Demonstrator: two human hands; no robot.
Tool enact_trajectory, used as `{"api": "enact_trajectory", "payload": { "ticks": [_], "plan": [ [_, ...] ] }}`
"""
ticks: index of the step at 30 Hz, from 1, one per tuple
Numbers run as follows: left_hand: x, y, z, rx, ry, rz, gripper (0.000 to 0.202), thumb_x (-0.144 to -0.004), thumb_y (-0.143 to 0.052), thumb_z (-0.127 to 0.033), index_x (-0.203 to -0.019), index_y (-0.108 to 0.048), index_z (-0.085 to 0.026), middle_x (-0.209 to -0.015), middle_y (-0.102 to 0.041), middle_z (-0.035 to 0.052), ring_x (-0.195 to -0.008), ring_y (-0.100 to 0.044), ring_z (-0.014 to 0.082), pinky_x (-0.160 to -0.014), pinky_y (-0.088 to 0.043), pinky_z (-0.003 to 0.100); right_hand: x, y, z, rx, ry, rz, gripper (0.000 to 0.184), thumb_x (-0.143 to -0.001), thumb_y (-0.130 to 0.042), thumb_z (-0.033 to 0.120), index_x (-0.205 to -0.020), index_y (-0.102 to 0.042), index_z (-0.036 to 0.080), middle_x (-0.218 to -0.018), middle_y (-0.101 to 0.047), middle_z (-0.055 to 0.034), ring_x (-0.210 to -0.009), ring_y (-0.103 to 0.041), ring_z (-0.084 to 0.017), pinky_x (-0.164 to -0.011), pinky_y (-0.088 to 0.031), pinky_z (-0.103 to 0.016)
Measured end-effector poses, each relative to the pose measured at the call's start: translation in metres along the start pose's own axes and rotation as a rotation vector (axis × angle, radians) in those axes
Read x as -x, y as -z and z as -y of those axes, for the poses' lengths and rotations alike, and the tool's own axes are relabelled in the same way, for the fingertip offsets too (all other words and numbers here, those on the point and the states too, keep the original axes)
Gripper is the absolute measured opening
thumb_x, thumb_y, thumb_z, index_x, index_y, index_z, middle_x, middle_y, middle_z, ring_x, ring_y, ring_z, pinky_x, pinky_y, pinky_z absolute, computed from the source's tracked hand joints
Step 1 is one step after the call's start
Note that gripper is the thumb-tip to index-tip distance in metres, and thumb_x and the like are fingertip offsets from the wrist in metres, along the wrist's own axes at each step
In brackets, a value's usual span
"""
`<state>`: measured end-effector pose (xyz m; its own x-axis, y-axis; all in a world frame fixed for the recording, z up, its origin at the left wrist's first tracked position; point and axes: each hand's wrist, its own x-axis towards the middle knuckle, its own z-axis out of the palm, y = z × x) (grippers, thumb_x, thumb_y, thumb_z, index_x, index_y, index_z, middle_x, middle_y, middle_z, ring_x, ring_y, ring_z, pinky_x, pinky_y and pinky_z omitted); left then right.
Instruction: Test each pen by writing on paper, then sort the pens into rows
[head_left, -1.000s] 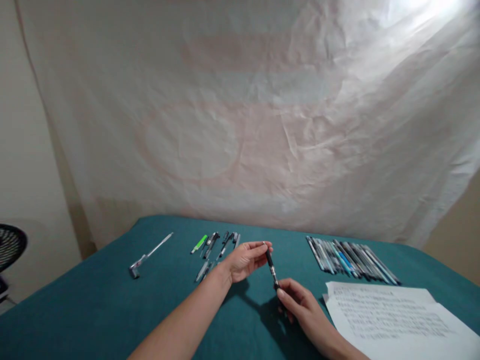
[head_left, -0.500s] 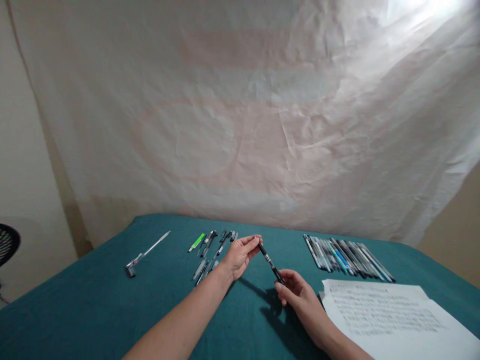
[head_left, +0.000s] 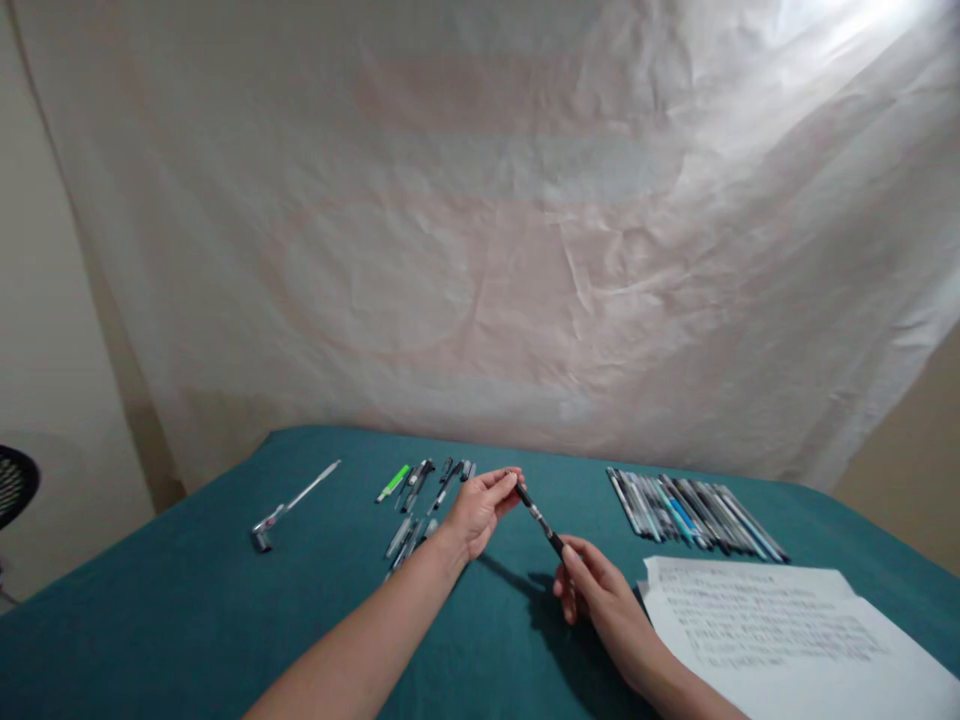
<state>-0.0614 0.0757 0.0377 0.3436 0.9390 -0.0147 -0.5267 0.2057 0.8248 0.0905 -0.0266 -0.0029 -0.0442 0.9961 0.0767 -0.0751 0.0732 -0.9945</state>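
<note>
Both hands hold one dark pen (head_left: pixel 538 517) slantwise above the teal tablecloth (head_left: pixel 187 620). My left hand (head_left: pixel 478 512) pinches its upper end between thumb and fingertips. My right hand (head_left: pixel 592 592) grips the lower end, fingers curled round it. Just left of my left hand lie several loose pens (head_left: pixel 424 485), one of them bright green (head_left: pixel 394 484).
A tight row of several pens (head_left: pixel 694 514) lies at the right rear. Sheets of written paper (head_left: pixel 772 635) sit at the front right. A single silver pen with its cap (head_left: pixel 289 508) rests at the left. A creased white sheet (head_left: pixel 487 230) hangs behind the table.
The pen has tilted from near upright to a slant, its top leaning left. Both hands have shifted slightly left and away, still holding it.
</note>
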Motion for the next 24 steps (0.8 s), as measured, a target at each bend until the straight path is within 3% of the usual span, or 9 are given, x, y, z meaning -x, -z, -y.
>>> {"api": "enact_trajectory", "payload": {
  "ticks": [3, 11, 17, 24],
  "plan": [
    [-0.0001, -0.0024, 0.0020, 0.014, -0.021, -0.031, 0.015, -0.068, -0.065, -0.014, -0.083, -0.064, -0.011, -0.081, -0.065, 0.0058, -0.074, -0.059, 0.0089, -0.074, -0.046, 0.019, -0.0014, -0.0007, -0.0024, -0.003, 0.029, -0.052, 0.036, -0.076, -0.051, 0.048, -0.096, -0.044, 0.018, -0.062, -0.055, 0.0027, -0.046, -0.047, -0.008, -0.045, -0.036, -0.020],
    [0.0027, -0.0016, -0.0029, 0.002, 0.042, 0.062, 0.019, -0.069, -0.065, -0.019, -0.088, -0.063, -0.014, -0.087, -0.064, 0.0053, -0.075, -0.059, 0.0107, -0.071, -0.047, 0.023, -0.0008, 0.0001, 0.0002, -0.025, -0.053, -0.052, 0.041, -0.079, -0.038, 0.055, -0.080, -0.050, 0.016, -0.057, -0.052, 0.0011, -0.041, -0.043, -0.008, -0.039, -0.033, -0.020],
    [0.0032, -0.0046, -0.0027, 0.004, 0.024, 0.057, 0.017, -0.069, -0.065, -0.017, -0.086, -0.064, -0.013, -0.086, -0.065, 0.0055, -0.074, -0.059, 0.0095, -0.073, -0.045, 0.021, 0.0002, -0.0019, 0.0024, 0.031, -0.001, -0.095, 0.036, -0.073, -0.052, 0.052, -0.087, -0.045, 0.020, -0.053, -0.047, 0.0063, -0.038, -0.039, -0.006, -0.037, -0.029, -0.018],
    [0.0033, -0.0003, -0.0027, -0.004, 0.037, 0.124, 0.021, -0.070, -0.064, -0.022, -0.090, -0.063, -0.014, -0.091, -0.064, 0.0062, -0.077, -0.059, 0.0109, -0.071, -0.046, 0.022, 0.0009, 0.0013, -0.0005, -0.005, -0.050, -0.062, 0.044, -0.079, -0.036, 0.057, -0.078, -0.051, 0.016, -0.051, -0.047, 0.0033, -0.038, -0.039, -0.007, -0.037, -0.026, -0.019]
  ]
}}
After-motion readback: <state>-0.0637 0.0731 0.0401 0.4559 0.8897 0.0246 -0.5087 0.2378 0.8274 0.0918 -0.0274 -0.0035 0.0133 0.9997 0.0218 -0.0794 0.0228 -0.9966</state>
